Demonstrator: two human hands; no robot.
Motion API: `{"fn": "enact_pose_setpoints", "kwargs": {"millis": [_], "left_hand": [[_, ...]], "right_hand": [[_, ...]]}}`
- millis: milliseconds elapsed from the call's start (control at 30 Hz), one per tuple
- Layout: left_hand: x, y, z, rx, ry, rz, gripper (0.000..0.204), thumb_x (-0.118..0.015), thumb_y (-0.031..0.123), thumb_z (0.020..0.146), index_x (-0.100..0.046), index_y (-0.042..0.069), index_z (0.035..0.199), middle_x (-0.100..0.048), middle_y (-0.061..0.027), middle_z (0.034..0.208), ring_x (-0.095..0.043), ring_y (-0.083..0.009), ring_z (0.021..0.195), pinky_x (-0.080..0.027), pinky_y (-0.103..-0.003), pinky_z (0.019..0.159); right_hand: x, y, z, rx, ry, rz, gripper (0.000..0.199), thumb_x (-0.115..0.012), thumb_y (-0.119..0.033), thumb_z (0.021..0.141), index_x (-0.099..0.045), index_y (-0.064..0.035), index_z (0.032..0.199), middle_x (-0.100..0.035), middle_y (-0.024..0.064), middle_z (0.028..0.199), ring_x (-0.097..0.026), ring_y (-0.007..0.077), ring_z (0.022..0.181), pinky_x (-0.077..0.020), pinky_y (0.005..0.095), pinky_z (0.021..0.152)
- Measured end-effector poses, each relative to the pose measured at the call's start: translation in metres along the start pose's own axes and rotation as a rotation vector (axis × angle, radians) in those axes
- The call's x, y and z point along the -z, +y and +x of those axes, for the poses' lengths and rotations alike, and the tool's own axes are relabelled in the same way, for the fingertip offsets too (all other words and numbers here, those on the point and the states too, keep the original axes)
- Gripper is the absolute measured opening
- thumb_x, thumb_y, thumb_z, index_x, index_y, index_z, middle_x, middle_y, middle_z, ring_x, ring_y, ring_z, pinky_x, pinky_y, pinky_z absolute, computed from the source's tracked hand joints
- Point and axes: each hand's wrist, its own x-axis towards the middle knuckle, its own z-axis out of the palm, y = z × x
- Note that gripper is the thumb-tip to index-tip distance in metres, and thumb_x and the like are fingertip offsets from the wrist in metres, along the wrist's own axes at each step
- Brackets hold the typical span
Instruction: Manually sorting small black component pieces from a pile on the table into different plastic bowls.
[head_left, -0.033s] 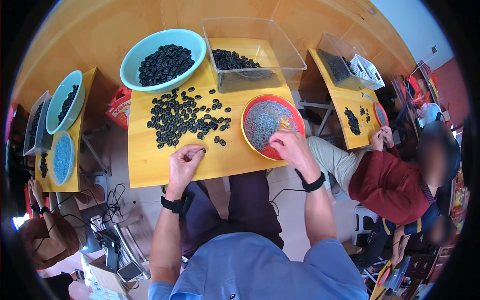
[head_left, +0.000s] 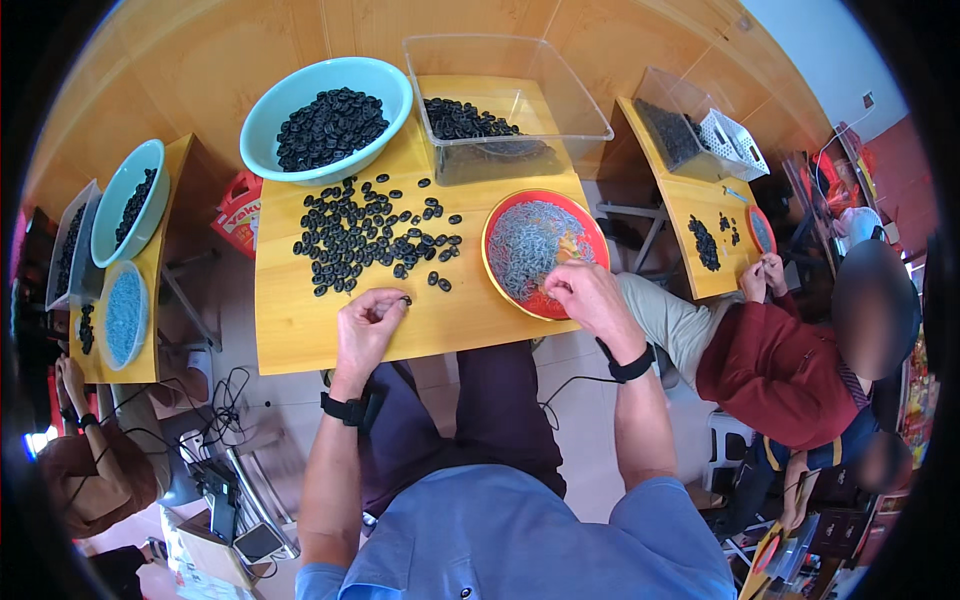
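My left hand (head_left: 372, 325) is at the front of the yellow table, with a small black oval piece (head_left: 406, 300) pinched between thumb and fingertips. Beyond it, many similar black oval pieces (head_left: 350, 235) lie scattered on the wood. My right hand (head_left: 590, 295) is over the near right part of a red bowl (head_left: 507, 287) with a yellow rim. Its fingers are pinched together; what they hold, if anything, is too small to make out. Heaped in the bowl are small thin grey pieces (head_left: 525, 245), with some orange-yellow bits among them.
Behind the scattered pieces stand a light-blue basin (head_left: 258, 135) and a clear plastic bin (head_left: 510, 160), both holding black pieces. Side tables at left (head_left: 165, 290) and right (head_left: 690, 275) carry similar containers. A person in a dark red top (head_left: 770, 350) sits at the right.
My right hand has shifted very slightly to the right over the bowl. The left hand stays put with the black oval piece.
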Motion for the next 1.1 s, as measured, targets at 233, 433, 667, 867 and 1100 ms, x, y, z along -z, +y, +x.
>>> {"fn": "enact_pose_setpoints", "kwargs": {"millis": [233, 433, 667, 867, 1100], "left_hand": [[0.001, 0.003, -0.001, 0.01, 0.015, 0.008, 0.012, -0.073, 0.003, 0.09, -0.073, -0.002, 0.101, -0.069, 0.0019, 0.08, -0.058, -0.0014, 0.069, -0.048, -0.019, 0.064], [-0.003, -0.005, 0.001, -0.002, 0.03, -0.062, 0.012, -0.073, 0.003, 0.09, -0.073, -0.003, 0.101, -0.069, 0.002, 0.08, -0.058, -0.0018, 0.07, -0.049, -0.019, 0.065], [-0.004, 0.0, 0.0, -0.002, 0.019, -0.048, 0.012, -0.071, 0.003, 0.09, -0.073, -0.002, 0.101, -0.069, 0.0015, 0.081, -0.059, -0.0027, 0.072, -0.05, -0.02, 0.068], [-0.003, 0.001, -0.002, -0.007, 0.045, 0.017, 0.013, -0.07, 0.002, 0.09, -0.072, -0.002, 0.102, -0.071, -0.0012, 0.081, -0.061, -0.004, 0.072, -0.052, -0.021, 0.069], [-0.004, -0.004, -0.002, -0.042, 0.047, 0.032, 0.014, -0.071, 0.002, 0.087, -0.073, 0.0, 0.101, -0.072, -0.0034, 0.084, -0.064, -0.0061, 0.072, -0.053, -0.023, 0.067]], "right_hand": [[-0.008, 0.014, -0.001, -0.027, -0.173, -0.122, 0.004, -0.069, -0.006, 0.08, -0.07, -0.0057, 0.084, -0.067, 0.01, 0.081, -0.068, 0.0299, 0.078, -0.0522, 0.0414, 0.069], [-0.014, 0.02, 0.002, -0.024, -0.174, -0.208, 0.002, -0.068, -0.009, 0.078, -0.07, -0.0074, 0.079, -0.067, 0.0102, 0.079, -0.067, 0.0301, 0.076, -0.0519, 0.0414, 0.067], [-0.006, -0.043, 0.005, -0.009, 0.037, 0.254, 0.003, -0.068, -0.004, 0.082, -0.066, -0.0023, 0.082, -0.069, 0.0064, 0.077, -0.068, 0.0154, 0.07, -0.052, 0.0297, 0.064], [-0.095, -0.084, 0.027, 0.079, 0.054, 0.643, 0.008, -0.07, -0.006, 0.087, -0.07, -0.0011, 0.093, -0.073, 0.0094, 0.082, -0.068, 0.0133, 0.068, -0.0527, 0.0268, 0.063], [-0.153, -0.089, 0.034, -0.037, 0.055, 0.818, 0.008, -0.066, 0.001, 0.089, -0.066, 0.0033, 0.096, -0.072, 0.0086, 0.083, -0.069, 0.0127, 0.073, -0.0545, 0.0264, 0.067]]}}
